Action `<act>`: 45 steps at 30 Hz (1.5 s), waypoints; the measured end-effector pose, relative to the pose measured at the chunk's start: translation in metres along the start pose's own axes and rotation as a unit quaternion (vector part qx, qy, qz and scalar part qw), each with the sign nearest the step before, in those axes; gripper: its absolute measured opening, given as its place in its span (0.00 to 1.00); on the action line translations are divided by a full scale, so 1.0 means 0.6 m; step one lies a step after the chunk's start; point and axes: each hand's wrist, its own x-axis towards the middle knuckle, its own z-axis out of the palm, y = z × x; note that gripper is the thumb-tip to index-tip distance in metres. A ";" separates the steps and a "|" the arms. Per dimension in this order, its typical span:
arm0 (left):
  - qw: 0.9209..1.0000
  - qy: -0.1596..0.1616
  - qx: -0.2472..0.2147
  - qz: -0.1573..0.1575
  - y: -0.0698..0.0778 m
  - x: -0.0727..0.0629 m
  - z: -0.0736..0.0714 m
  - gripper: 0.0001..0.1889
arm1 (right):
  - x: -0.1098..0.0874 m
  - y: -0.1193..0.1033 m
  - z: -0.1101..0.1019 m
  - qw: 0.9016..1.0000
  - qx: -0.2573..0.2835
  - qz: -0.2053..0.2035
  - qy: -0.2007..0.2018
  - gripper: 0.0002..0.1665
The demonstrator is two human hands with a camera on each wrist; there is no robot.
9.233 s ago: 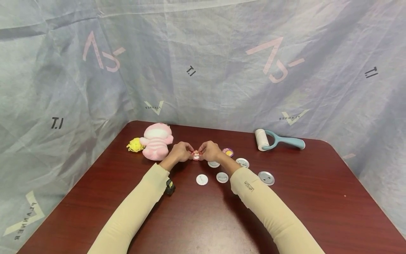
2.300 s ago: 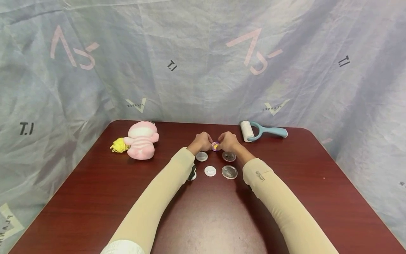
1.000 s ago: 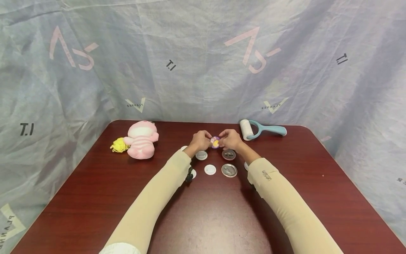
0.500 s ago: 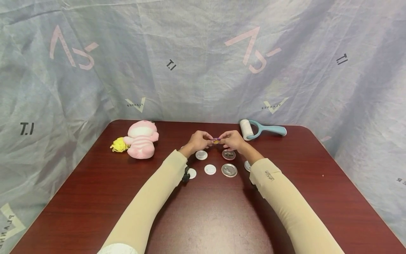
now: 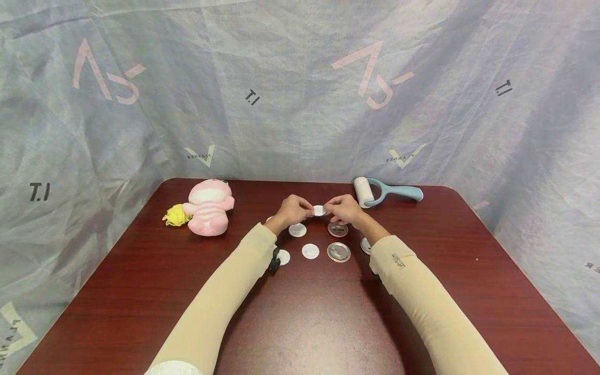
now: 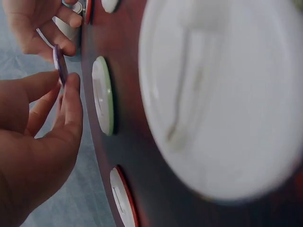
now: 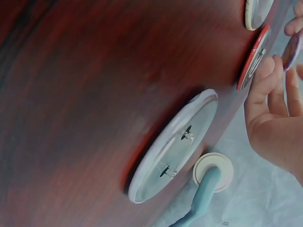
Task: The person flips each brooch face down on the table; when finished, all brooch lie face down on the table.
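Note:
Between both hands, just above the table, is a small pin-back badge [image 5: 319, 210] with a purple rim [image 6: 60, 65]. Its white back with the pin faces the head camera. My left hand [image 5: 292, 209] pinches one edge between thumb and fingers. At the opposite edge, my right hand [image 5: 346, 209] pinches it too. Below them lie more badges, pin side up: a white-backed one [image 5: 297, 229], a red-rimmed one [image 5: 337, 229], another white one [image 5: 310, 251] and a larger silver one [image 5: 338, 252]. The forearms partly cover other badges [image 5: 283, 257].
A lint roller [image 5: 398, 192] with a blue handle lies at the back right of the dark red table [image 5: 300, 323]. At the back left are a pink plush toy [image 5: 209, 208] and a yellow mesh-like puff [image 5: 176, 214]. A grey cloth [image 5: 281, 130] hangs behind.
The purple badge, printed face visible a second ago, has been flipped over in both hands to show its back. Earlier, the hands held a red badge farther left; the badges are now in rows.

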 end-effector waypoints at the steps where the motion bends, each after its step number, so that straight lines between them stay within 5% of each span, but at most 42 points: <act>1: 1.000 0.005 0.012 0.002 0.001 0.000 -0.001 0.05 | 0.001 -0.001 0.001 1.000 -0.006 -0.003 0.002 0.13; 8: 0.999 0.035 0.034 -0.003 0.004 -0.001 -0.007 0.05 | 0.001 -0.008 0.007 0.999 -0.026 -0.031 0.000 0.11; 15: 0.997 0.019 0.077 0.004 0.008 0.000 -0.010 0.08 | -0.001 -0.014 0.011 0.995 -0.072 -0.073 0.001 0.10; 23: 0.989 -0.016 0.150 0.003 0.018 -0.002 -0.009 0.08 | -0.001 -0.021 0.023 0.976 -0.190 -0.107 0.015 0.07; 45: 0.985 -0.033 0.166 -0.017 0.014 0.004 0.005 0.05 | -0.010 -0.014 0.017 0.977 -0.194 -0.084 0.009 0.12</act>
